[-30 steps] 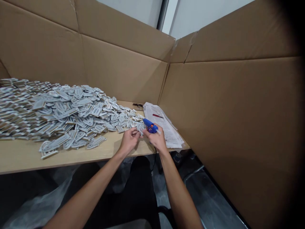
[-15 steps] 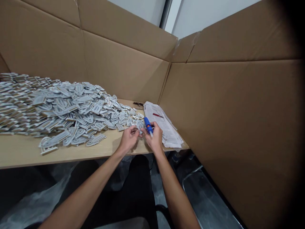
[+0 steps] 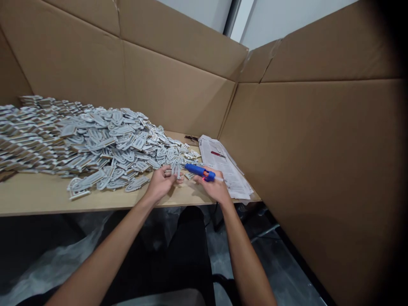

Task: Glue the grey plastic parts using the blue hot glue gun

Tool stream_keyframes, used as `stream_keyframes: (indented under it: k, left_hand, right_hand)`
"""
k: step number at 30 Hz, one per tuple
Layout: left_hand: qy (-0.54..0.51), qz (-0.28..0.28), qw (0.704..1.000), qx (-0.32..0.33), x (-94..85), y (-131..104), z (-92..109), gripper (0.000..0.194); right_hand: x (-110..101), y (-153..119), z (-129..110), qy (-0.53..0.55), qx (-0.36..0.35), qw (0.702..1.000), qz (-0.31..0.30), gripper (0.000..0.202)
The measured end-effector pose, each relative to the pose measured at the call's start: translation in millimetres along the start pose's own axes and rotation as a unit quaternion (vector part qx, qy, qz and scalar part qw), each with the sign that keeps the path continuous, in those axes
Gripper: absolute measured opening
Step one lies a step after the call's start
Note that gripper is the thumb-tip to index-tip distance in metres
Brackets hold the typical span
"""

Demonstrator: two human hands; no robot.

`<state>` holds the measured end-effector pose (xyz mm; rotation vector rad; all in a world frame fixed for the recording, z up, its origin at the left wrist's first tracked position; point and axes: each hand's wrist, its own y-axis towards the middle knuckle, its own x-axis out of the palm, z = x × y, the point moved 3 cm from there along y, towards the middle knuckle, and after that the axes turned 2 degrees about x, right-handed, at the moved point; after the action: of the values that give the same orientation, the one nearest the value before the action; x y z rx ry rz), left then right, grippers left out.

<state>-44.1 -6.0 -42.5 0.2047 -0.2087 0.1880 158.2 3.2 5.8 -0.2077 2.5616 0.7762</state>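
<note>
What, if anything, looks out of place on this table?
Nothing looks plainly damaged. Only the grey pieces seem odd: layered in rows at the picture's left, they lie in a jumbled heap farther right, which looks untidy.

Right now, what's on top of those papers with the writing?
A thin red thing lies on the printed papers. The right hand, holding the blue glue gun, hides part of their left edge, so I can't tell what's there.
</note>
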Motion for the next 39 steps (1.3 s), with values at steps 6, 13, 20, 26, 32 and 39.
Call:
stream_keyframes:
  k: [6,13,20,26,32,39]
  left_hand:
    - [-0.005,0.009,1.000,0.016,0.9,-13,1,0.023]
    - [0.006,0.012,1.000,0.018,3.2,-19,12,0.015]
    - [0.019,0.017,0.999,0.029,4.4,-23,16,0.015]
    - [0.038,0.030,0.998,0.039,3.1,-19,10,0.014]
    - [0.064,0.021,0.996,0.059,1.0,-17,4,0.013]
    - [0.072,0.007,0.995,0.062,-0.3,-16,-1,0.005]
  right_hand:
    - [14,-4,-5,-0.051,-0.095,0.991,-0.076,0.035]
    - [20,-3,0,-0.086,-0.107,0.988,-0.066,0.033]
    - [23,-2,4,-0.125,-0.109,0.983,-0.075,0.033]
    - [24,-2,3,-0.132,-0.119,0.981,-0.072,0.035]
    - [22,-2,3,-0.148,-0.115,0.979,-0.076,0.034]
    - [22,-1,4,-0.159,-0.119,0.977,-0.078,0.033]
